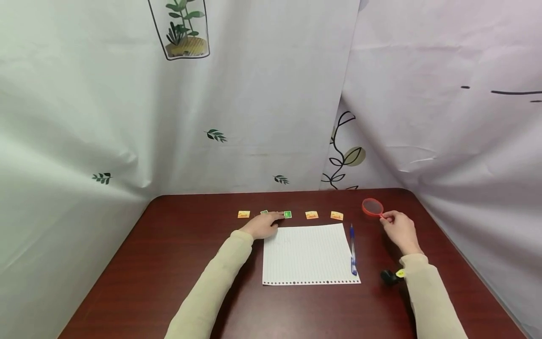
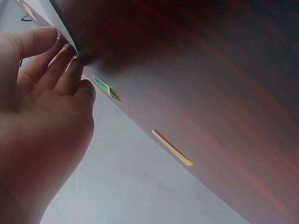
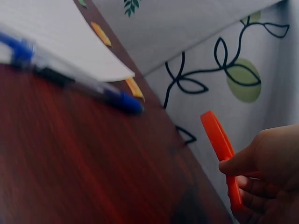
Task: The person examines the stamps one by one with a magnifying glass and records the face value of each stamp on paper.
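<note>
My right hand [image 1: 400, 230] grips the handle of a red magnifying glass [image 3: 217, 135] between thumb and fingers. Its round lens lies toward the back right of the table in the head view. My left hand [image 1: 262, 225] reaches over the top left corner of a lined sheet of paper [image 1: 306, 256], its index fingertip right at the edge of a green stamp [image 1: 287, 214]. Another green stamp [image 1: 264, 212] is partly hidden behind that hand. Orange stamps [image 1: 311, 215] complete the row, one left of the hand, two to the right.
A blue pen [image 1: 353, 249] lies along the paper's right side, overlapping its lower corner. Beside the right forearm sits a small black object [image 1: 388, 277] with a yellow tag, partly covered by the sleeve. A white printed curtain [image 1: 254, 103] hangs behind the dark wooden table [image 1: 139, 278].
</note>
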{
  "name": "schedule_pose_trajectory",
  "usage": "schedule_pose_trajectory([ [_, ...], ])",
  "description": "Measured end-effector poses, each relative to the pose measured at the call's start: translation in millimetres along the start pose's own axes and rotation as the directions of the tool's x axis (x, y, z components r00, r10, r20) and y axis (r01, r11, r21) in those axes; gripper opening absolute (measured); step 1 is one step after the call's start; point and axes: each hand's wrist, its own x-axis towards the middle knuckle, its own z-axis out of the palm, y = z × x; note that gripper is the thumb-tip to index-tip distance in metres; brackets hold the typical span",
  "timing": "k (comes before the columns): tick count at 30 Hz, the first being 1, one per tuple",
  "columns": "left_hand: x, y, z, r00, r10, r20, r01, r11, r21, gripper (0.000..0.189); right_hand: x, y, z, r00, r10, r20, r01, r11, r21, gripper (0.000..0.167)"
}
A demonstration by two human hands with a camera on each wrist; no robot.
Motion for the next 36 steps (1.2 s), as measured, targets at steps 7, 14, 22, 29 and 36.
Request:
schedule_pose_trajectory([
  [7, 1.2, -0.2, 1.9, 1.000, -0.004, -0.005, 0.004, 1.000, 0.003, 0.042, -5.0, 18, -10, 0.996, 0.043, 0.074, -0.041, 0.999, -0.025, 0.025],
  [14, 1.2, -0.4, 0.0, 1.000, -0.007, 0.013, 0.007, 1.000, 0.011, 0.043, -11.6, 28, -11, 0.987, 0.080, 0.140, -0.075, 0.996, -0.040, 0.025],
  [22, 2.7, -1.3, 1.5, 1.000, -0.006, 0.007, 0.006, 1.000, 0.002, 0.042, -9.2, 36, -13, 0.979, 0.064, 0.195, -0.057, 0.997, -0.042, 0.026],
  [29, 2.6, -2.5, 0.4, 1.000, -0.004, 0.005, 0.004, 1.000, -0.002, 0.042, -6.0, 38, -15, 0.969, 0.101, 0.225, -0.093, 0.995, -0.048, 0.028],
  [36, 3.7, -3.5, 2.9, 1.000, 0.004, 0.004, -0.004, 1.000, 0.001, 0.042, -5.7, 37, -16, 0.966, 0.109, 0.235, -0.101, 0.994, -0.049, 0.029],
])
